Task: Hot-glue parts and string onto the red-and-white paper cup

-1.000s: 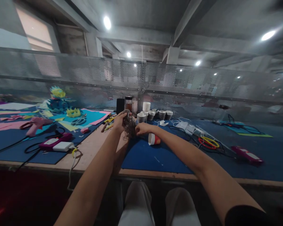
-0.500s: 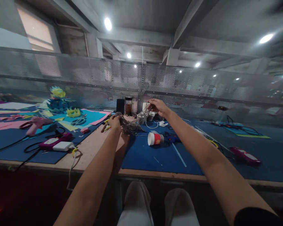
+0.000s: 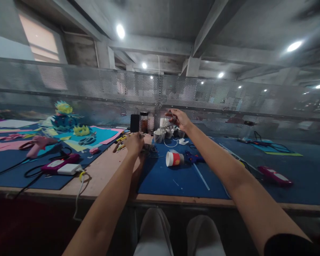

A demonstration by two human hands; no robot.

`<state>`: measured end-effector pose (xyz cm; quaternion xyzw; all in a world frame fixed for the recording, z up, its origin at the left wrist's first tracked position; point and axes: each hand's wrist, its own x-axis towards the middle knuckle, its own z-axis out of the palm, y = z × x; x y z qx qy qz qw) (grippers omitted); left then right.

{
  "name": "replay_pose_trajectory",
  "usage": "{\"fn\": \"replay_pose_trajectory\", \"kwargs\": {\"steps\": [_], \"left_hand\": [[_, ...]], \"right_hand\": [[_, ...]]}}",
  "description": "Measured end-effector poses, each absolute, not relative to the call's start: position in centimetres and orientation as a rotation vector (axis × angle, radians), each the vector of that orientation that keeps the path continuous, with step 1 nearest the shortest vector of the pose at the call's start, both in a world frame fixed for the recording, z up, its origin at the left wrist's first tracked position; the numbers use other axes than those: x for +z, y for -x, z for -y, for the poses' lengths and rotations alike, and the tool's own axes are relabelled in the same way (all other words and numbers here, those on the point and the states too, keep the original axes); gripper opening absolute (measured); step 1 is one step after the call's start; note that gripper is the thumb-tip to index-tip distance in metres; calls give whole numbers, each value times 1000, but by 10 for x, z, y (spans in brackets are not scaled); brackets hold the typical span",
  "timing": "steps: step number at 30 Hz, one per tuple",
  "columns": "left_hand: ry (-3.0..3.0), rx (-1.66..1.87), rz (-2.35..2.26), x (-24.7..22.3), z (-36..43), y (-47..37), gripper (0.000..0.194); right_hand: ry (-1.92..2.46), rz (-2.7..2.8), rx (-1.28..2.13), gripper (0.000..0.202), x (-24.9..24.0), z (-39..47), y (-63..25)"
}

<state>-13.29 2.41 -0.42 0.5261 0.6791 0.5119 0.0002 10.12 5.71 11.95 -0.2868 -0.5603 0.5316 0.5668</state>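
My left hand [image 3: 134,143] is closed over a tangle of grey string [image 3: 150,149] at the mat's edge; its fingertips are partly hidden. My right hand [image 3: 179,119] is raised higher, thumb and fingers pinched on loose strands of the same string, which hang in front of some white cups [image 3: 159,136]. Closer to me, a red and white paper cup [image 3: 173,159] lies on its side on the blue mat [image 3: 160,181]. Beside it is a dark blue glue gun [image 3: 193,156] with a clear glue stick [image 3: 202,176].
Pink glue gun [image 3: 37,146], scissors [image 3: 87,139], coloured paper [image 3: 106,133] and a purple power strip [image 3: 59,163] lie to the left. A lidded jar [image 3: 144,121] and black phone-like slab [image 3: 134,123] stand behind. Another purple strip [image 3: 276,175] is on the right. A perforated metal screen [image 3: 176,90] borders the back.
My left hand has shifted right and turned palm-down over the tangle, covering more of it. My right hand has risen slightly with the strands, which look more drawn out.
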Motion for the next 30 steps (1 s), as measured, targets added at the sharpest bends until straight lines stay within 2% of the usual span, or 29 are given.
{"fn": "replay_pose_trajectory", "kwargs": {"steps": [2, 6, 9, 11, 13, 20, 30], "left_hand": [[-1775, 1553, -2116, -4, -21, 128, 10], [-1915, 1681, -2040, 2, -16, 122, 26], [-1943, 1950, -1515, 9, -17, 115, 25], [-1755, 1863, -1055, 10, -21, 108, 30], [-1442, 1752, -795, 10, -25, 104, 42], [-882, 1859, -590, 10, -30, 119, 15], [-484, 1808, -463, 20, -23, 138, 6]], "right_hand": [[654, 1345, 1291, 9, 120, -54, -96], [629, 1413, 1331, 10, 121, -47, -82], [624, 1463, 1351, 8, 121, -41, -70], [631, 1493, 1361, 8, 120, -37, -63], [642, 1518, 1362, 6, 119, -34, -58], [820, 1414, 1214, 11, 111, -46, -67], [919, 1245, 1126, 11, 96, -72, -98]]}}
